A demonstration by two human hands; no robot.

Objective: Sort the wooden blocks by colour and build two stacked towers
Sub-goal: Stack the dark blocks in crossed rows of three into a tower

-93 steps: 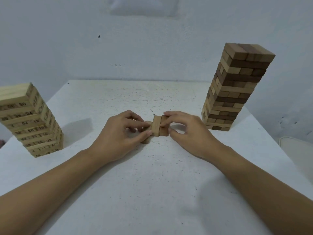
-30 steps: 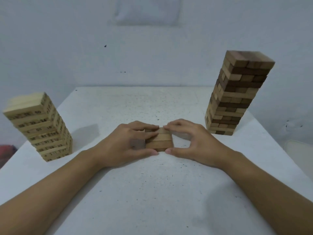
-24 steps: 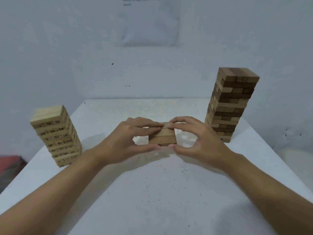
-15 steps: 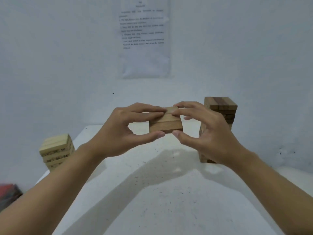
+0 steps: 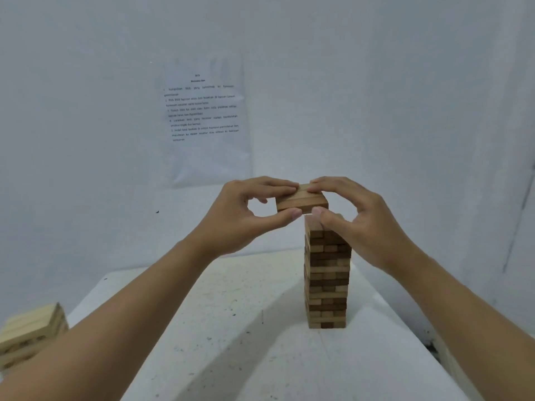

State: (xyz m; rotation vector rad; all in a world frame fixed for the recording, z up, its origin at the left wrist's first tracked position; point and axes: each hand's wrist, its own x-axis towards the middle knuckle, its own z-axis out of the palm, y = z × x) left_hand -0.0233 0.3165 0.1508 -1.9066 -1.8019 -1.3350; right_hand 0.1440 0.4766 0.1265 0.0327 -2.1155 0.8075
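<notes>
A flat row of three brown wooden blocks (image 5: 302, 201) hangs in the air between both hands. My left hand (image 5: 249, 214) pinches its left end, fingers on top and thumb beneath. My right hand (image 5: 356, 219) pinches its right end the same way. The row sits just above and slightly left of the top of the tall brown tower (image 5: 327, 282), whose upper right corner is hidden by my right hand. The pale tower (image 5: 31, 331) with printed numbers stands at the far left edge, partly covered by my left forearm.
Both towers stand on a white speckled table (image 5: 231, 328). A printed paper sheet (image 5: 202, 111) hangs on the white wall behind. The table's right edge runs close behind the brown tower.
Both hands gathered the three brown blocks into a row on the table, lifted it and carried it up and right to just above the brown tower. The camera tilted upward.
</notes>
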